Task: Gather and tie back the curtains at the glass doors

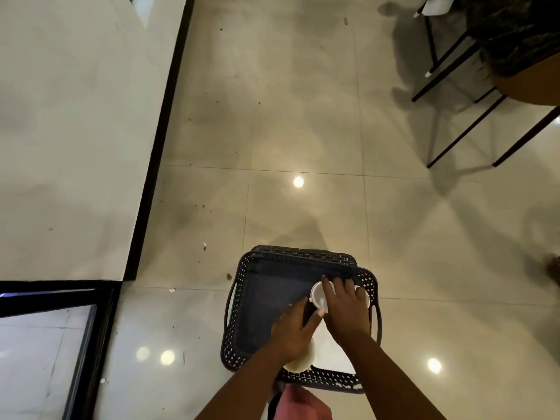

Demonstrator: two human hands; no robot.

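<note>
Both hands worked inside the dark basket (239, 301), my right hand (344, 310) spread flat on white lids (318, 295), left hand (292, 331) curled, grip unclear; no curtains visible, so I judged I must turn toward the doors first.

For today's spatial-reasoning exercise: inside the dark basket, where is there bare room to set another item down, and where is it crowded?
The basket is bare in its far-left part, bordered by the left wall and the far rim. The near-right part is crowded: the left hand and right hand are over the round white lid, with a white container by the near rim.
</note>
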